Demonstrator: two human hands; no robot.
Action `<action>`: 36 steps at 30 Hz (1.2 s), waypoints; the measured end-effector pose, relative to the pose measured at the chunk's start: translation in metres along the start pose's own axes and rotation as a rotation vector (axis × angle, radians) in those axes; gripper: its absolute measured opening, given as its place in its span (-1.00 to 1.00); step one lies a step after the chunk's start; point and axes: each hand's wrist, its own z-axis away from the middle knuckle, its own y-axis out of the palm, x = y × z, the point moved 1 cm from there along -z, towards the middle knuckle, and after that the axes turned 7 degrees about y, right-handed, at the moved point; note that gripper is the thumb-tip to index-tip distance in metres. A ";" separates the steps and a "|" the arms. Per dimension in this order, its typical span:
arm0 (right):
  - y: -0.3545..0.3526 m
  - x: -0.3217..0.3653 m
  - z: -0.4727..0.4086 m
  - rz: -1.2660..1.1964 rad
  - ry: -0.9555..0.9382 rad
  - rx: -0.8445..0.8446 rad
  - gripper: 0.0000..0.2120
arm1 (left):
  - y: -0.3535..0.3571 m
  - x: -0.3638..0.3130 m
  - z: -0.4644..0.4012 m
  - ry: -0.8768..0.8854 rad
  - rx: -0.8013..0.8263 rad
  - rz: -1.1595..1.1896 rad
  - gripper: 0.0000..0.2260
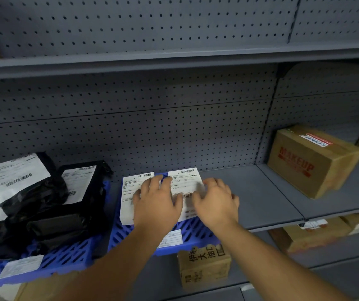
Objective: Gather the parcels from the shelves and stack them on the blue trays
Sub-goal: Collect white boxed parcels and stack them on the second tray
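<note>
Grey pegboard shelving faces me. Nearest, my left hand [157,203] and right hand [215,203] lie spread flat on two white labelled parcels [128,192] on a blue tray [196,233]. Left of them, black mailers [50,198] are heaped loosely and may slide. Beyond my right hand, a MAKEUP carton [311,159] waits.

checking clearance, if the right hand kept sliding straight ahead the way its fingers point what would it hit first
Probably the grey pegboard back panel. The right hand lies on a white-labelled parcel, fingers pointing at the back; nothing else shows between, though depth is unclear.
</note>
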 end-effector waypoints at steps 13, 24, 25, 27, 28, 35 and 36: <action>-0.087 -0.109 -0.006 0.009 0.168 -0.085 -0.53 | 0.030 -0.133 -0.015 0.214 -0.013 0.056 -0.50; -0.177 -0.235 0.016 0.005 0.376 -0.198 -0.53 | 0.059 -0.287 0.005 0.470 0.048 0.143 -0.51; -0.186 -0.248 0.019 0.002 0.396 -0.208 -0.53 | 0.062 -0.301 0.008 0.493 0.057 0.147 -0.52; -0.198 -0.267 0.023 0.000 0.424 -0.224 -0.54 | 0.067 -0.323 0.012 0.523 0.072 0.158 -0.53; -0.205 -0.277 0.026 0.003 0.442 -0.234 -0.54 | 0.069 -0.335 0.015 0.538 0.077 0.167 -0.54; -0.254 -0.350 0.049 0.030 0.597 -0.304 -0.53 | 0.087 -0.426 0.034 0.665 0.120 0.233 -0.59; -0.261 -0.358 0.052 0.032 0.622 -0.314 -0.53 | 0.089 -0.437 0.036 0.684 0.128 0.245 -0.58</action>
